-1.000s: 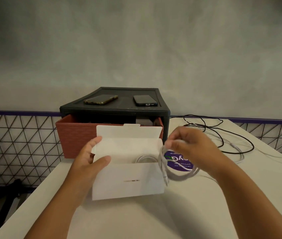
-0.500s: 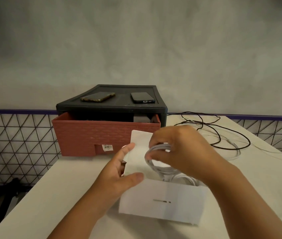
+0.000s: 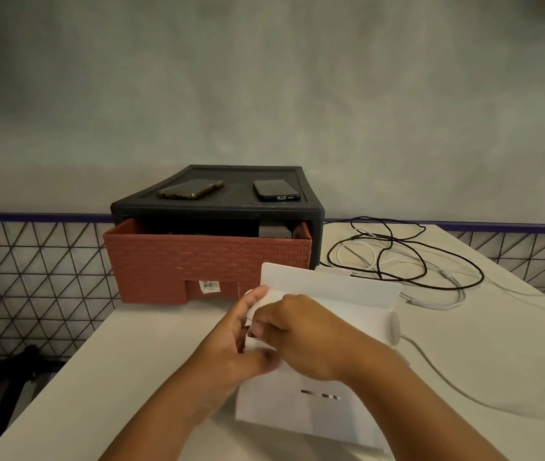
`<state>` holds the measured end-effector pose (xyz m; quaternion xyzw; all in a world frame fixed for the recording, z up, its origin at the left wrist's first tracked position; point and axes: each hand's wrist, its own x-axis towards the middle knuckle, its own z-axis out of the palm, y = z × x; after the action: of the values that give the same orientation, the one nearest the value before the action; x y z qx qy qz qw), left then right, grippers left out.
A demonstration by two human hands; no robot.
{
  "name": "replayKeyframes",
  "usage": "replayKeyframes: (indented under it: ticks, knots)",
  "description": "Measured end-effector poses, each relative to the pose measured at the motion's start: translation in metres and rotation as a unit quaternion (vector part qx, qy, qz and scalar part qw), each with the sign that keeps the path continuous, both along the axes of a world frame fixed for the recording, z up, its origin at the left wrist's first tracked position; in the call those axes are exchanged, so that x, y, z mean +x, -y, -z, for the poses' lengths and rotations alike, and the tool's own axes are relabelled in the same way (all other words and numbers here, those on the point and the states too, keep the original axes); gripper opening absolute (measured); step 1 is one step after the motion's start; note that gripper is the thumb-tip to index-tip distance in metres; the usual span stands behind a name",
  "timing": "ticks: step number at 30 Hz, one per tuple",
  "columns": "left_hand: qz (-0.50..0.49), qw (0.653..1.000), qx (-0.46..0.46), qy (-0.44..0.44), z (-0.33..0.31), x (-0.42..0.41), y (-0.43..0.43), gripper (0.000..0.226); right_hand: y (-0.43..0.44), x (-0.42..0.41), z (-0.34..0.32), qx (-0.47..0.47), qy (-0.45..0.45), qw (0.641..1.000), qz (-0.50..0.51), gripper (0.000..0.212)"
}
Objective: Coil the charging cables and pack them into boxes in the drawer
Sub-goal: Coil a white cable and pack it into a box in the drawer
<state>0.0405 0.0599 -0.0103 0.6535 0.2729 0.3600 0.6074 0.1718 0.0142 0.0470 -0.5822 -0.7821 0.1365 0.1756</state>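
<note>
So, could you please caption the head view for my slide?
Left hand and right hand work at a white box before the open drawer.

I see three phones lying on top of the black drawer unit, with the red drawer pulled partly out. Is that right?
Not quite. The head view shows only two on top of the black drawer unit, not three: a gold-edged phone and a dark phone. The red drawer is pulled partly out, as you say.
</note>
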Motion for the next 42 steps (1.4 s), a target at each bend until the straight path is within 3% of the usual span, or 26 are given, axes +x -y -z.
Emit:
replayKeyframes:
  ticks: [2,5,10,14,17,23,32,42]
  knots:
    - [0.000,1.000,-0.011,-0.008,0.002,0.000,-0.001,0.085,0.001,-0.004,0.002,0.000,0.037,0.999,0.002,0.015]
    - [-0.006,1.000,-0.023,-0.012,0.006,0.001,-0.004,0.085,0.003,-0.008,0.004,-0.003,0.100,0.994,0.032,0.026]
    - [0.003,1.000,-0.011,-0.009,0.003,0.000,-0.002,0.082,0.003,-0.003,-0.001,-0.065,0.086,0.994,0.016,0.018]
    - [0.008,1.000,-0.009,-0.025,-0.001,0.002,0.000,0.076,0.003,0.001,-0.003,-0.147,0.034,0.989,-0.006,0.043]
    - [0.011,0.999,-0.011,-0.042,0.001,0.003,-0.001,0.074,0.003,0.001,0.000,-0.167,0.047,0.985,-0.001,0.041]
    - [-0.003,1.000,0.003,-0.018,0.006,-0.006,-0.010,0.085,-0.001,0.007,0.000,-0.098,0.051,0.993,-0.026,0.031]
    - [-0.019,0.999,-0.031,0.000,0.008,-0.012,-0.016,0.085,-0.009,0.018,-0.001,0.022,0.044,0.998,0.045,0.030]
    - [-0.039,0.998,-0.047,-0.012,0.014,-0.015,-0.022,0.077,-0.014,0.017,0.011,0.008,0.042,0.997,0.064,0.024]
